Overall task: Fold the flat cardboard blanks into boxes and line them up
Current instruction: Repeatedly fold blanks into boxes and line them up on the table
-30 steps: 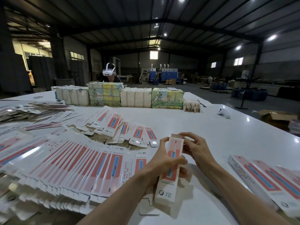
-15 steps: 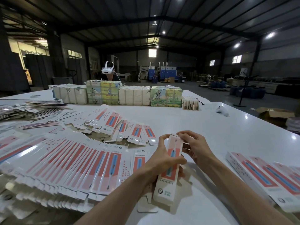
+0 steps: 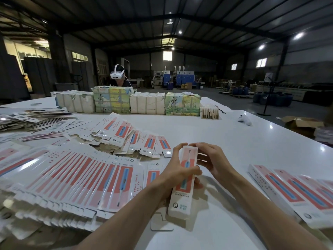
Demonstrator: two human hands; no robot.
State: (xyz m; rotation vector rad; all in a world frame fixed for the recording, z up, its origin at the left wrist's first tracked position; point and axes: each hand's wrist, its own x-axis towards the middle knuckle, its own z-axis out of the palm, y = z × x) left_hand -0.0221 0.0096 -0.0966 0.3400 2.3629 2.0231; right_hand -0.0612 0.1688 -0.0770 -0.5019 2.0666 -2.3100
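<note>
Fanned flat blanks left on table, folded boxes right, bundles behind

Our forearms are bare along their whole visible length; our left hand and right hand are bare, fingers slender.

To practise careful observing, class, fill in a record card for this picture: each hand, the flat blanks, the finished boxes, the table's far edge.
Left hand: grips the box around its middle
Right hand: fingers curled on the box's far end
Flat blanks: fanned in overlapping rows on the table, left of the hands
Finished boxes: side by side, right of the hands
Far edge: row of wrapped bundles; a person behind them
</note>
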